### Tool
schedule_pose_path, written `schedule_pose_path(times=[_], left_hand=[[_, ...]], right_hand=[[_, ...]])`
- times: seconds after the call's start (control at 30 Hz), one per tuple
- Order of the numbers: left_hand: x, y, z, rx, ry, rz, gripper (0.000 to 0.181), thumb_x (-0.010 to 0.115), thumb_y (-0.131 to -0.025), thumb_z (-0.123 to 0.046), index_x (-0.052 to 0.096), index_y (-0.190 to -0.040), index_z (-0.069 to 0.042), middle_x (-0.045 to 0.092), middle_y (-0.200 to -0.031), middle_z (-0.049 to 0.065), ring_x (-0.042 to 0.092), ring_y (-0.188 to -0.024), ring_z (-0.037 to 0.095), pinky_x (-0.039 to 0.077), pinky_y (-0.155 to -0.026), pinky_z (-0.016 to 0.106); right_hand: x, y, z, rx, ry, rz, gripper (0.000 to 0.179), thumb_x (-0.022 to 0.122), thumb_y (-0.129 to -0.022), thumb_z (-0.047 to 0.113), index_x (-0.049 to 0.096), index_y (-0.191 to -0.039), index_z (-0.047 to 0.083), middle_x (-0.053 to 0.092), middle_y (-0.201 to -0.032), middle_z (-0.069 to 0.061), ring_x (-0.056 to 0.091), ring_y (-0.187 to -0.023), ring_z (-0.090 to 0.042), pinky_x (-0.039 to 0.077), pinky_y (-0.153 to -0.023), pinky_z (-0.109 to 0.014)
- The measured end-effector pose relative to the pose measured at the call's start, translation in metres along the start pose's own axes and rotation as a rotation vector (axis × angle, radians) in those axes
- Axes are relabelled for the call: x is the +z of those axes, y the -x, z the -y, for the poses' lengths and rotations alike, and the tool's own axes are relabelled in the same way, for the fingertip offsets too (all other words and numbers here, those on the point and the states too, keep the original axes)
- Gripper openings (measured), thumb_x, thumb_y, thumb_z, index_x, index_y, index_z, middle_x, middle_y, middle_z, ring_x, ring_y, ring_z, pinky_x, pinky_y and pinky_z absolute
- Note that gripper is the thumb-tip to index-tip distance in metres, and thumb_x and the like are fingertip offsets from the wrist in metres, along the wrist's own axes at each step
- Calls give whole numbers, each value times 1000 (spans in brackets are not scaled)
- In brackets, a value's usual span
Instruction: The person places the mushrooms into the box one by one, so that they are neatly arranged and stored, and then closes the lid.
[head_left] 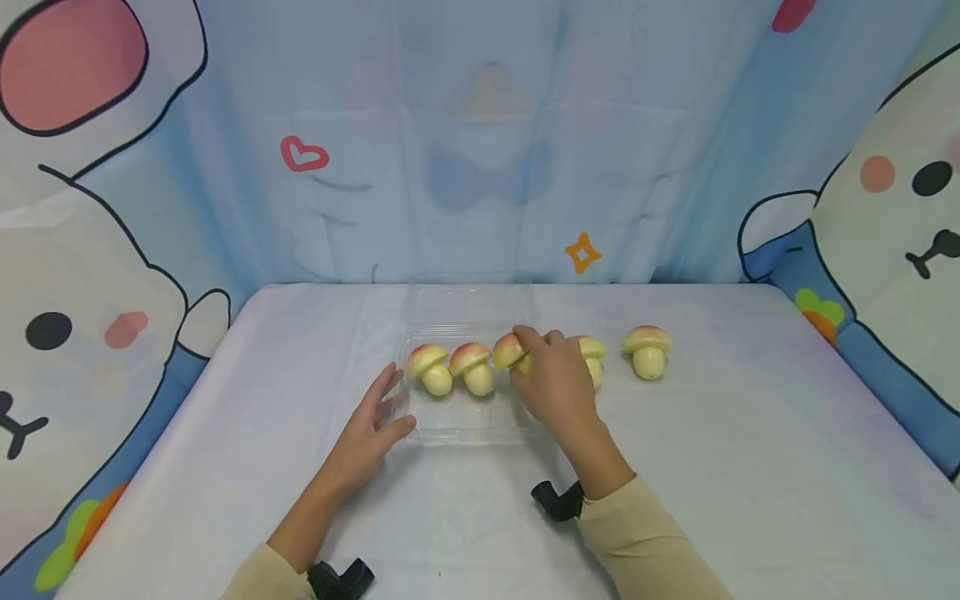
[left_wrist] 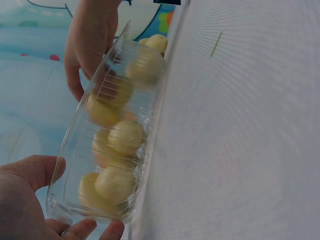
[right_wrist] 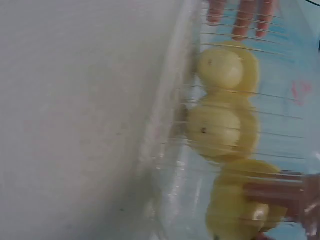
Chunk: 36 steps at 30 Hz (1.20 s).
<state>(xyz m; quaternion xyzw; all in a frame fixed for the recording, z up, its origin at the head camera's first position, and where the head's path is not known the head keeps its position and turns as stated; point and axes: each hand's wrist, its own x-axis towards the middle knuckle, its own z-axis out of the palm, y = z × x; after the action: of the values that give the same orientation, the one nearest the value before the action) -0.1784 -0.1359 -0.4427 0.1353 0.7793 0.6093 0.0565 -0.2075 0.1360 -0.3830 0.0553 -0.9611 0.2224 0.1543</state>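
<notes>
A clear plastic box (head_left: 450, 435) lies on the table, its lid (head_left: 468, 302) folded back behind it. Two yellow toy mushrooms (head_left: 472, 367) with reddish cap tops stand side by side in its left part. My right hand (head_left: 557, 379) grips a third toy mushroom (head_left: 507, 352) by its cap, beside those two and within the box. The left hand (head_left: 367, 433) rests its straight fingers against the box's left end, the thumb at the front corner. Right of the box, another toy mushroom (head_left: 592, 358) is partly hidden by my right hand.
One more toy mushroom (head_left: 647, 352) stands farther right on the white-covered table (head_left: 750, 467). A blue curtain (head_left: 480, 167) with cartoon figures hangs behind the table's back edge. Black wrist mounts (head_left: 558, 502) show near both sleeves.
</notes>
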Motion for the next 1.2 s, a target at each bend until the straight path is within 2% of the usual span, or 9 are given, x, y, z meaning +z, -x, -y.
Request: schedule_pose_path(times=[0.17, 0.33, 0.63, 1.03, 1.2], left_hand=[[1, 0, 0, 2, 0, -2, 82, 60, -102, -13, 10, -167, -9, 21, -172, 15, 31, -154, 44, 16, -127, 62], [0, 0, -1, 7, 13, 11, 82, 60, -102, -11, 9, -167, -9, 20, -172, 15, 30, -154, 43, 17, -127, 62], [-1, -1, 1, 13, 14, 13, 82, 60, -102, -10, 10, -167, -9, 20, -172, 15, 31, -154, 43, 17, -127, 61], [-1, 0, 0, 11, 19, 7, 82, 60, -101, -11, 10, -167, -8, 20, -172, 16, 30, -154, 44, 17, -126, 63], [0, 0, -1, 13, 19, 7, 82, 60, -101, -10, 9, -166, -7, 20, -172, 16, 30, -154, 44, 17, -126, 62]], right_hand=[[8, 0, -1, -40, 70, -31, 54, 81, -83, 13, 66, -135, 12, 66, -101, -20, 56, -87, -37, 50, -68, -47], [12, -1, -2, -43, 111, -50, 55, 85, -81, 16, 68, -134, 12, 61, -98, -18, 50, -84, -34, 45, -65, -44], [18, -3, -5, -16, 140, -42, 57, 90, -80, 25, 69, -131, 13, 52, -122, -23, 51, -99, -42, 46, -76, -50], [17, -4, -4, 26, 182, 58, 61, 84, -87, 32, 63, -141, 16, 48, -140, -28, 49, -115, -49, 46, -86, -54], [12, -4, -5, 35, 153, 80, 64, 81, -88, 37, 60, -145, 16, 46, -142, -29, 49, -117, -49, 47, -85, -55]])
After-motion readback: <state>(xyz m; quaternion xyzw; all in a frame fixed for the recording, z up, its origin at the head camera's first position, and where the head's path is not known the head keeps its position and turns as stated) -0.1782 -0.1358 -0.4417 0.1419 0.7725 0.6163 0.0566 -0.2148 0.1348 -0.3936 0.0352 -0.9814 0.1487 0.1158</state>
